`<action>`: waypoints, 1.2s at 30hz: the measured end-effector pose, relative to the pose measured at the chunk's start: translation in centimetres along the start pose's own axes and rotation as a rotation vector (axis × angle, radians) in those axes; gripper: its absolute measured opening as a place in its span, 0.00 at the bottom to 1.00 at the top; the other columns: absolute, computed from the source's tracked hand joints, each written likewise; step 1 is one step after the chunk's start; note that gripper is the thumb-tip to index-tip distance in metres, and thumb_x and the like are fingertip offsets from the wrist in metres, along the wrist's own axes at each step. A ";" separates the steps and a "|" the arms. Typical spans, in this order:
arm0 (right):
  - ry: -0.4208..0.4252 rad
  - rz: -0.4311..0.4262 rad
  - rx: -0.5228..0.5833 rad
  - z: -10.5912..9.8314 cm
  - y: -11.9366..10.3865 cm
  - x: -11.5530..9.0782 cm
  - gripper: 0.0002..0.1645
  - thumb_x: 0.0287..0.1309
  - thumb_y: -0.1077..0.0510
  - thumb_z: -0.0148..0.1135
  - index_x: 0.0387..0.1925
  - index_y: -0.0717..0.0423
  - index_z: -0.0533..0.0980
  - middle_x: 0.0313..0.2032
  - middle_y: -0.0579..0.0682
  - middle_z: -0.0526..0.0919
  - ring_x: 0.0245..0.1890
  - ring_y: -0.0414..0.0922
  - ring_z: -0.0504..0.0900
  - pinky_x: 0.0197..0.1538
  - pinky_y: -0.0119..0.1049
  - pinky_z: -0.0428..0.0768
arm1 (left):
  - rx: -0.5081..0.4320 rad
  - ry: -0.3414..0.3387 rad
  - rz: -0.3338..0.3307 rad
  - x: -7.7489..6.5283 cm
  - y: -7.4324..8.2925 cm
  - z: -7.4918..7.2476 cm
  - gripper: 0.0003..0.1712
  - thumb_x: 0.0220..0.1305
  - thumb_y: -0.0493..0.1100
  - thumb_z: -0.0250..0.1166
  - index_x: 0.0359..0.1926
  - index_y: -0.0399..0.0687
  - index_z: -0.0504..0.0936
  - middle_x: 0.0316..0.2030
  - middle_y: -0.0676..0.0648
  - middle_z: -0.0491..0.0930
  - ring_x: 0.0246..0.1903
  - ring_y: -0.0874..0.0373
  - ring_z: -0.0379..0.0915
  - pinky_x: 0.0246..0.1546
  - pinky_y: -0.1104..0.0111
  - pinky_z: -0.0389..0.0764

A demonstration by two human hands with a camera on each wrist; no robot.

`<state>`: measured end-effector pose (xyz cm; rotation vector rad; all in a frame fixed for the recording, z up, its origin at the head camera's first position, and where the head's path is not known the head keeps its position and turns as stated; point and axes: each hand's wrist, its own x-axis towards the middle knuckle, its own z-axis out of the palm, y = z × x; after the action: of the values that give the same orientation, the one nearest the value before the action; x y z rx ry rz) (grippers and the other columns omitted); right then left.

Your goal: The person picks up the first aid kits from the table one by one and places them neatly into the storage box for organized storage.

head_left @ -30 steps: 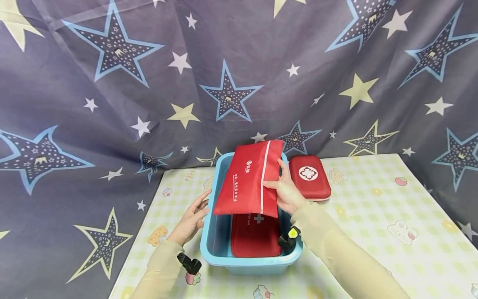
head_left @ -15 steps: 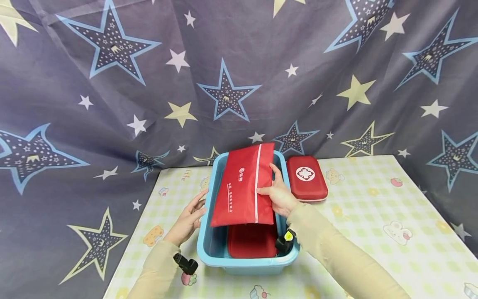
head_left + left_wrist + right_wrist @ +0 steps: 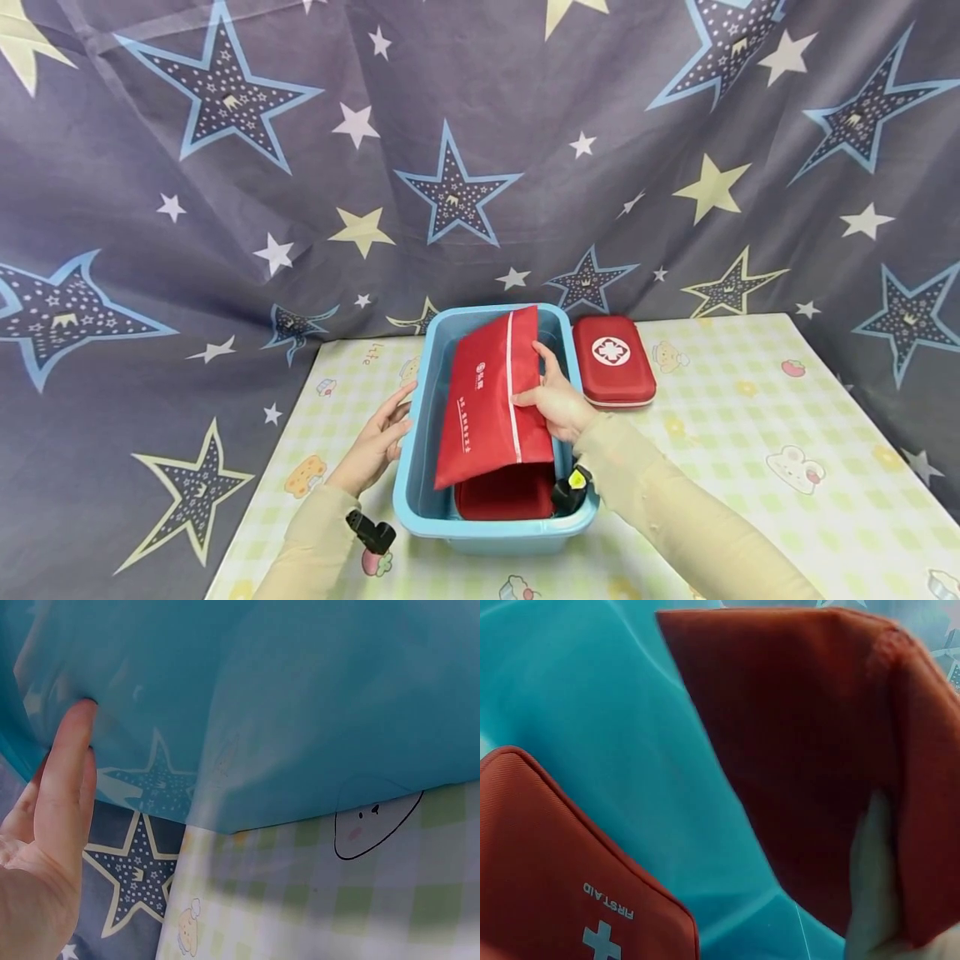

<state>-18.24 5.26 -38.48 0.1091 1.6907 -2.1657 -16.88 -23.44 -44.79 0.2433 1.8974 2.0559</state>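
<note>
My right hand [image 3: 562,406] pinches a flat red fabric pouch [image 3: 480,396] with a white stripe and white print, thumb on top and fingers at its right edge. The pouch slants inside a light blue plastic basin [image 3: 498,527]. Beneath it, on the basin's floor, lies a red first aid case [image 3: 562,877] with a white cross, partly covered by the pouch in the head view. My left hand [image 3: 370,454] rests its extended fingers against the basin's left outer wall, fingertips [image 3: 79,712] touching the blue plastic.
A second red case [image 3: 615,371] with a round white cross emblem lies on the table right behind the basin. The table wears a green-and-white checked cloth [image 3: 735,467]. A dark star-patterned curtain [image 3: 480,100] hangs behind it.
The right hand has lowered the pouch into the basin and toward me, so it covers more of the case below. The left hand stays against the basin's wall.
</note>
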 end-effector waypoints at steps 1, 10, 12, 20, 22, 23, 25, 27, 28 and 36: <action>0.001 0.007 -0.010 0.0 0.1 0.1 0.51 0.58 0.73 0.51 0.72 0.41 0.38 0.60 0.64 0.64 0.59 0.59 0.68 0.56 0.51 0.77 | 0.000 -0.001 0.002 0.0 0.0 0.0 0.36 0.71 0.39 0.50 0.74 0.53 0.46 0.61 0.54 0.63 0.51 0.65 0.74 0.43 0.63 0.82; 0.023 0.080 -0.035 0.0 0.3 0.2 0.52 0.56 0.72 0.53 0.72 0.43 0.38 0.60 0.64 0.61 0.60 0.60 0.67 0.54 0.52 0.78 | -0.004 0.001 0.011 0.1 -0.1 -0.1 0.36 0.71 0.38 0.50 0.75 0.51 0.45 0.58 0.57 0.66 0.50 0.66 0.75 0.43 0.64 0.83; 0.032 0.094 -0.038 -0.1 0.3 0.2 0.52 0.56 0.72 0.54 0.72 0.43 0.38 0.61 0.64 0.60 0.60 0.60 0.66 0.54 0.52 0.78 | -0.003 0.006 0.009 0.1 -0.1 -0.1 0.36 0.71 0.38 0.50 0.74 0.51 0.45 0.59 0.56 0.66 0.49 0.66 0.75 0.42 0.65 0.83; 0.040 0.114 -0.046 -0.2 0.6 0.5 0.53 0.54 0.74 0.53 0.72 0.46 0.38 0.61 0.65 0.60 0.60 0.60 0.65 0.55 0.53 0.77 | 0.001 -0.003 0.012 0.1 -0.1 -0.2 0.37 0.70 0.38 0.51 0.74 0.49 0.45 0.58 0.57 0.66 0.50 0.65 0.75 0.42 0.64 0.83; 0.034 0.119 -0.055 -0.1 0.6 0.6 0.53 0.53 0.74 0.52 0.73 0.46 0.38 0.61 0.65 0.59 0.60 0.61 0.65 0.55 0.53 0.77 | 0.001 -0.016 0.023 0.1 -0.1 -0.3 0.36 0.70 0.38 0.50 0.74 0.48 0.45 0.57 0.58 0.67 0.49 0.65 0.75 0.41 0.64 0.83; 0.033 0.123 -0.063 -0.1 0.7 0.6 0.54 0.53 0.75 0.52 0.73 0.46 0.37 0.62 0.65 0.59 0.61 0.61 0.64 0.55 0.53 0.77 | 0.001 -0.023 0.033 0.1 -0.2 -0.3 0.36 0.70 0.37 0.49 0.74 0.47 0.45 0.57 0.58 0.67 0.49 0.65 0.75 0.41 0.64 0.83; 0.036 0.134 -0.075 -0.1 0.7 0.6 0.54 0.53 0.75 0.53 0.73 0.46 0.37 0.63 0.64 0.58 0.62 0.61 0.64 0.56 0.53 0.77 | -0.001 -0.035 0.051 0.2 -0.3 -0.3 0.35 0.71 0.36 0.48 0.74 0.46 0.45 0.57 0.58 0.68 0.48 0.64 0.75 0.40 0.64 0.83; 0.039 0.143 -0.085 -0.1 0.8 0.7 0.55 0.52 0.75 0.52 0.73 0.47 0.37 0.63 0.64 0.57 0.62 0.62 0.63 0.57 0.53 0.76 | -0.007 -0.048 0.069 0.2 -0.4 -0.3 0.35 0.71 0.36 0.48 0.74 0.45 0.45 0.56 0.57 0.69 0.48 0.64 0.76 0.39 0.65 0.83; 0.041 0.146 -0.094 -0.1 0.7 0.8 0.55 0.52 0.76 0.52 0.73 0.47 0.37 0.63 0.65 0.57 0.63 0.62 0.62 0.57 0.54 0.76 | -0.008 -0.052 0.078 0.3 -0.3 -0.4 0.35 0.71 0.36 0.48 0.74 0.45 0.45 0.56 0.57 0.69 0.48 0.64 0.76 0.39 0.66 0.83; 0.051 0.184 -0.120 0.2 1.0 1.1 0.54 0.52 0.78 0.50 0.73 0.47 0.39 0.63 0.66 0.57 0.62 0.63 0.63 0.57 0.55 0.75 | -0.023 -0.072 0.088 0.2 -0.2 -0.4 0.35 0.71 0.36 0.48 0.74 0.45 0.45 0.56 0.57 0.69 0.46 0.65 0.77 0.37 0.68 0.84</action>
<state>-18.88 4.57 -39.71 0.2779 1.7603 -1.9385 -17.15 -23.73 -45.05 0.3958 1.8502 2.0944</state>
